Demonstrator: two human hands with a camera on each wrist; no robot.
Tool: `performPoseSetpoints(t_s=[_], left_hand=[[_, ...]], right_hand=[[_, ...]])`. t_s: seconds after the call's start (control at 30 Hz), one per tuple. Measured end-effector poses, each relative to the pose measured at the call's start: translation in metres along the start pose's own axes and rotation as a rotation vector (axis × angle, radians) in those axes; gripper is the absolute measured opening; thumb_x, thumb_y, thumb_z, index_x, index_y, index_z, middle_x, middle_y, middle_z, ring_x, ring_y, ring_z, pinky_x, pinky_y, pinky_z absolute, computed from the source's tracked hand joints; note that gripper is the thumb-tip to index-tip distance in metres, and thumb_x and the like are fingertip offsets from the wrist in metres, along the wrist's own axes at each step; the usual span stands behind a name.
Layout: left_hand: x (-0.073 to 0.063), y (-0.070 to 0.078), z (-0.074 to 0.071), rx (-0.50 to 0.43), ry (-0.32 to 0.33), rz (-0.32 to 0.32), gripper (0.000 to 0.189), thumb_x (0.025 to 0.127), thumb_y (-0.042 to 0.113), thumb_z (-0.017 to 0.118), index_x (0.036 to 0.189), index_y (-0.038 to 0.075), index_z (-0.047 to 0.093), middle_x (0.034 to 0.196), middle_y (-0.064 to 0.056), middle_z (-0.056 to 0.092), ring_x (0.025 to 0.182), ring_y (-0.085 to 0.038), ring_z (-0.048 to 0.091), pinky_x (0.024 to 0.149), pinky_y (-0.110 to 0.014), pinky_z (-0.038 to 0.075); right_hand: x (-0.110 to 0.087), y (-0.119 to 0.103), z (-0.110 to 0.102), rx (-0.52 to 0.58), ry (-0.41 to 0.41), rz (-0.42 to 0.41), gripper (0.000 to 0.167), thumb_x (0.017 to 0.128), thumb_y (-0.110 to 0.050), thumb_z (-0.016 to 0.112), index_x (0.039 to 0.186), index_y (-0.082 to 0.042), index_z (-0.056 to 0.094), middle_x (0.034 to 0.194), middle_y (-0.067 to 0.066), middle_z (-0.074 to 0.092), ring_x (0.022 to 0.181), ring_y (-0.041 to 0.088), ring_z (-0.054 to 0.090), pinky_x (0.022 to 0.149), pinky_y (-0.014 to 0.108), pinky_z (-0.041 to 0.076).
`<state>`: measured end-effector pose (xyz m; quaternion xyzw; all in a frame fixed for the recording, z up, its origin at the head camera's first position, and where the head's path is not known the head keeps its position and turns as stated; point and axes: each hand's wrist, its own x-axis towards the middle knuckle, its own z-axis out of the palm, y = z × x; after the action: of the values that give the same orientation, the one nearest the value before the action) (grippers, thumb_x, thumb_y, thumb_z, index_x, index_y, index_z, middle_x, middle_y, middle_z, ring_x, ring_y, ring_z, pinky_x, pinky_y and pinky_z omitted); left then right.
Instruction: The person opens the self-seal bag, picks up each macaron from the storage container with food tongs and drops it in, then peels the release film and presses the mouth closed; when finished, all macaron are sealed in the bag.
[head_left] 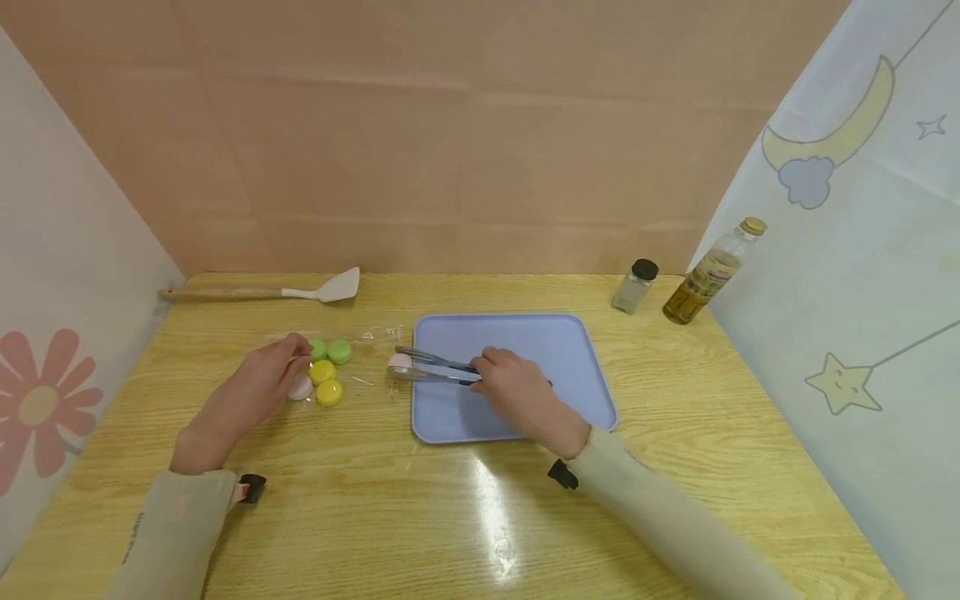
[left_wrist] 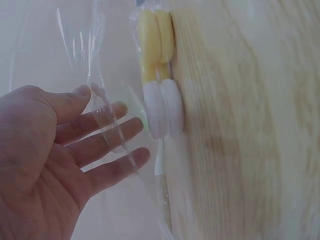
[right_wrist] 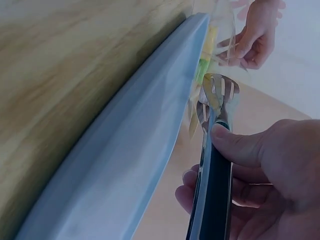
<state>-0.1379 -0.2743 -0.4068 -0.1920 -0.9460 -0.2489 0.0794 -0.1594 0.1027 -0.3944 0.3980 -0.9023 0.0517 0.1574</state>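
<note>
My left hand [head_left: 264, 379] pinches the edge of a clear plastic bag [left_wrist: 107, 117] between thumb and forefinger, its other fingers spread behind the film. Several macarons lie inside: green [head_left: 340, 352], yellow [head_left: 329, 392] and a pale pink one [left_wrist: 164, 107] close by that hand. My right hand [head_left: 516, 390] grips metal tongs [head_left: 438, 360] by their dark handles, thumb on one arm and fingers on the other. Between the slotted tong heads sits another pale pink macaron [head_left: 400, 362], at the left rim of the blue tray [head_left: 525, 342].
A white spatula [head_left: 339, 286] with a wooden handle lies at the back left. Toward the back right stand a small black-capped jar [head_left: 634, 287] and a glass bottle [head_left: 708, 275] of amber liquid. Walls border the wooden table [head_left: 360, 508] at the back and sides.
</note>
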Motion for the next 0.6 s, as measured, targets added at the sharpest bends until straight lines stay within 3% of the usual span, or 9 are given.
performPoseSetpoints(t_s=[0.47, 0.6], left_hand=[[0.0, 0.0, -0.001, -0.004, 0.005, -0.005, 0.007, 0.105, 0.0, 0.052, 0.109, -0.004, 0.056, 0.094, -0.014, 0.066, 0.074, -0.02, 0.056, 0.064, -0.037, 0.05], [0.001, 0.002, -0.002, -0.015, -0.003, -0.004, 0.008, 0.105, 0.002, 0.052, 0.109, -0.004, 0.055, 0.094, -0.013, 0.065, 0.074, -0.019, 0.055, 0.063, -0.037, 0.049]], right_hand=[[0.041, -0.023, 0.014, -0.034, -0.166, -0.017, 0.024, 0.092, -0.025, 0.078, 0.103, -0.005, 0.072, 0.094, 0.004, 0.064, 0.081, 0.019, 0.064, 0.066, 0.028, 0.058], [0.048, -0.028, 0.02, -0.051, -0.179, -0.033, 0.025, 0.093, -0.027, 0.077, 0.106, -0.005, 0.073, 0.096, 0.004, 0.065, 0.083, 0.018, 0.065, 0.067, 0.027, 0.058]])
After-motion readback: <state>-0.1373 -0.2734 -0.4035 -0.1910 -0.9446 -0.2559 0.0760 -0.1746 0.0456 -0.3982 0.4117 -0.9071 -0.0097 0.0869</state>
